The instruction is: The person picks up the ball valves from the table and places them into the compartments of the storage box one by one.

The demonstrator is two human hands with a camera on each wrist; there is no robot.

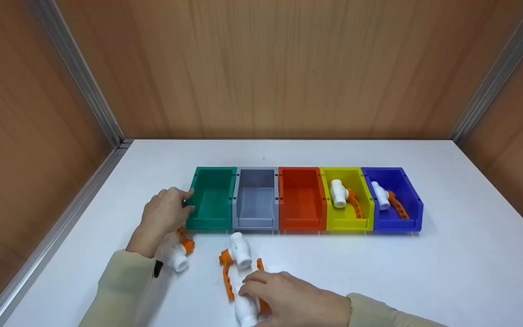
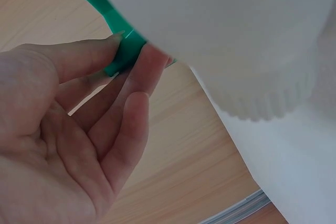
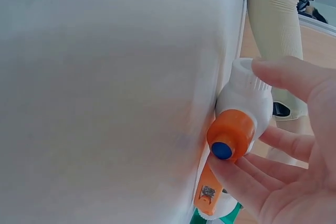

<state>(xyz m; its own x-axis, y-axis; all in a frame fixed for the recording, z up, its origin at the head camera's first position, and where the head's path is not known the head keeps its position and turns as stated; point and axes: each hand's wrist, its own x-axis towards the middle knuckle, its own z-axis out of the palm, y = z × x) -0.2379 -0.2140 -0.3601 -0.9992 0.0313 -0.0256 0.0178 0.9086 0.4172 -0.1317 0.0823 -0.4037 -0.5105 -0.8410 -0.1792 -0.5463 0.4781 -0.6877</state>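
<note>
My left hand (image 1: 164,217) is at the left side of the green bin (image 1: 210,224). In the left wrist view its thumb and fingers pinch the bin's green wall (image 2: 127,51). At the front, my right hand (image 1: 295,296) grips a white ball valve (image 1: 245,309) with an orange lever; the right wrist view shows the thumb at one end of the valve body (image 3: 239,100) and fingers around the orange hub (image 3: 231,134). Just beyond it lies a second ball valve (image 1: 241,250). A third ball valve (image 1: 179,259) sits under my left wrist, partly hidden by it.
Right of the green bin, joined in a row, stand a grey bin (image 1: 256,222), a red bin (image 1: 302,224), a yellow bin (image 1: 349,224) and a blue bin (image 1: 397,225). The yellow and blue ones each hold a ball valve. Wooden panels (image 1: 261,68) wall in the white table (image 1: 452,272).
</note>
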